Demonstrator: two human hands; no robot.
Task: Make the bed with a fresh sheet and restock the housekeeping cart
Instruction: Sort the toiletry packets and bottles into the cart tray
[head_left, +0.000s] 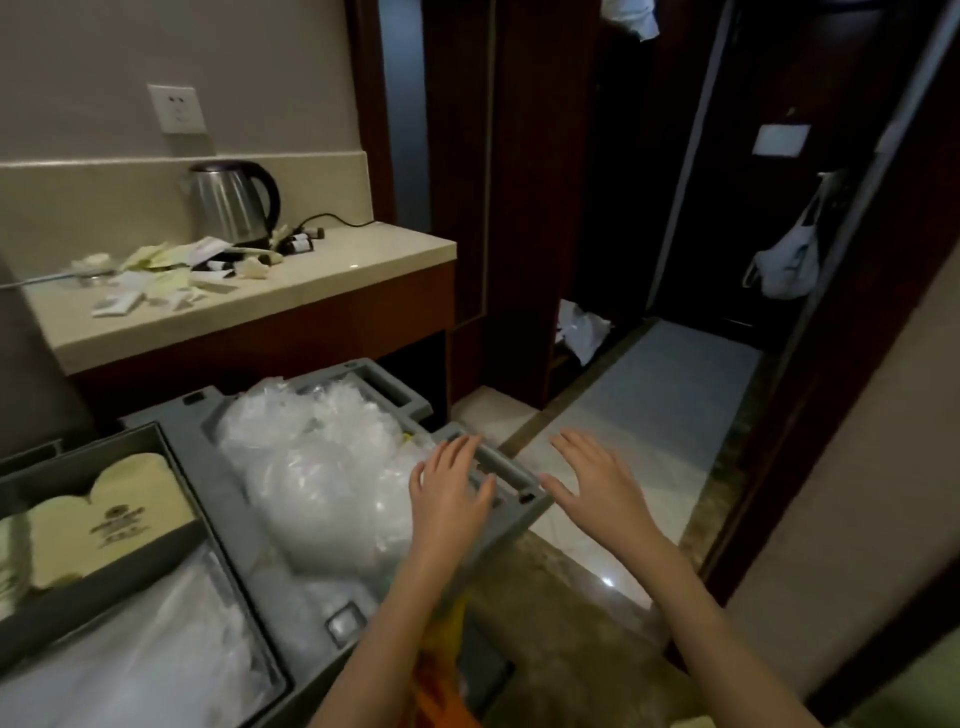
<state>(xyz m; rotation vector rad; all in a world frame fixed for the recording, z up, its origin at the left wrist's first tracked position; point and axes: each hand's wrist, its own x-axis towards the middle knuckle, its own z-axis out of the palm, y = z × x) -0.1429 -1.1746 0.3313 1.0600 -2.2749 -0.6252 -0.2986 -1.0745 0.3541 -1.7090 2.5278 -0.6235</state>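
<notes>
The grey plastic housekeeping cart (249, 525) fills the lower left, seen from above. Clear plastic bags (322, 467) bulge out of its right-hand bin. A dark tray on its left side holds cream paper-wrapped items (111, 512) with a printed logo. My left hand (451, 491) hovers flat over the cart's right rim, fingers spread, holding nothing. My right hand (592, 483) is held open beside it, past the cart's edge and above the floor, also with nothing in it. The bed and any sheet are out of view.
A beige counter (332, 270) at upper left carries a steel kettle (231, 205) and scattered sachets and small bottles (166, 270). Dark wood panelling and a hallway with a closed door lie ahead. A white bag (787, 260) hangs on the door handle; crumpled white cloth (584, 330) lies on the floor.
</notes>
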